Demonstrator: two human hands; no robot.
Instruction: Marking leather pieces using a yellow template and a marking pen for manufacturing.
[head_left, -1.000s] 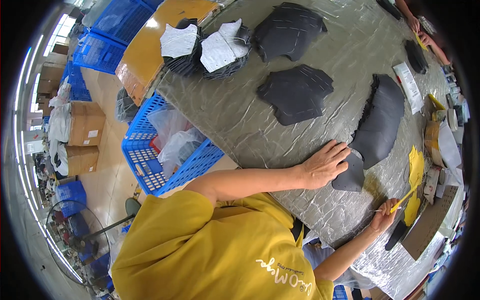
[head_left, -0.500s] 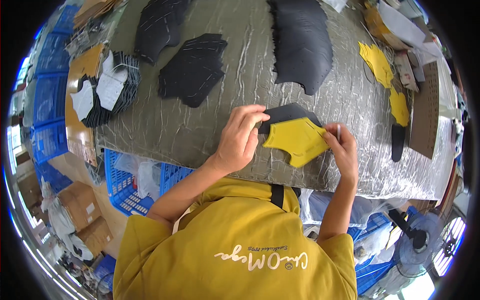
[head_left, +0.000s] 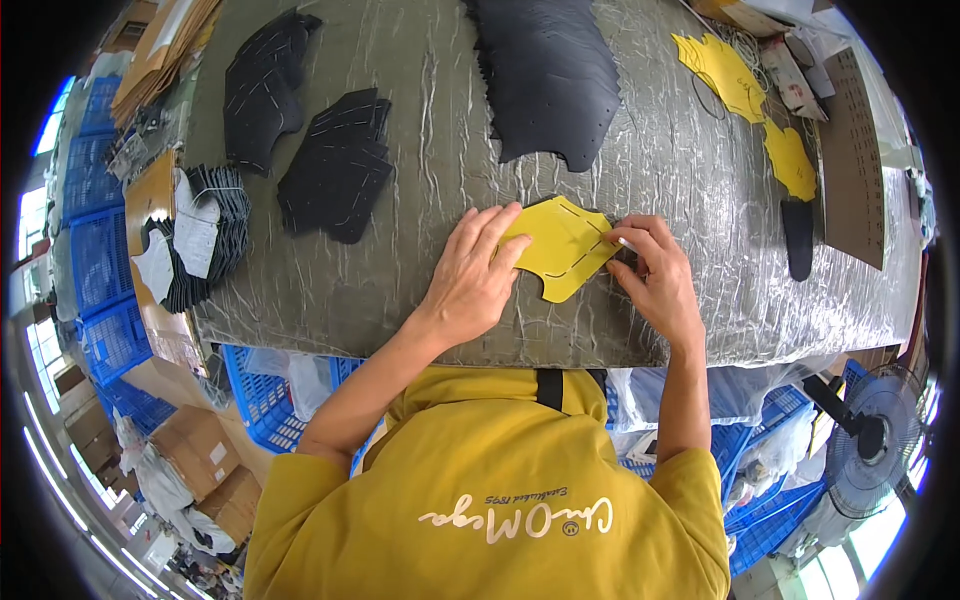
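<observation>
A yellow pattern template (head_left: 560, 240) with dashed slots along its edges lies flat on the table in front of me, over a black cut piece that it almost wholly hides. At the template's left edge, my left hand (head_left: 466, 274) presses with its thumb on top and its fingers along the side. My right hand (head_left: 660, 282) is at the right corner, its fingers closed on a slim white pen-like stick (head_left: 626, 243) whose full length is hidden. The right fingertips touch or nearly touch the template's edge.
A long overlapping stack of black pieces (head_left: 548, 85) lies ahead. Two marked black piles (head_left: 335, 165) sit left of it, near a tied bundle (head_left: 215, 225). More yellow templates (head_left: 722, 75) lie at right by a cardboard sheet (head_left: 853, 160). A fan (head_left: 872, 435) stands lower right.
The template now covers the black piece that stuck out behind it, and has turned slightly. My left thumb has come onto it. My right hand has shifted, its pen-like stick now lower, against the template.
</observation>
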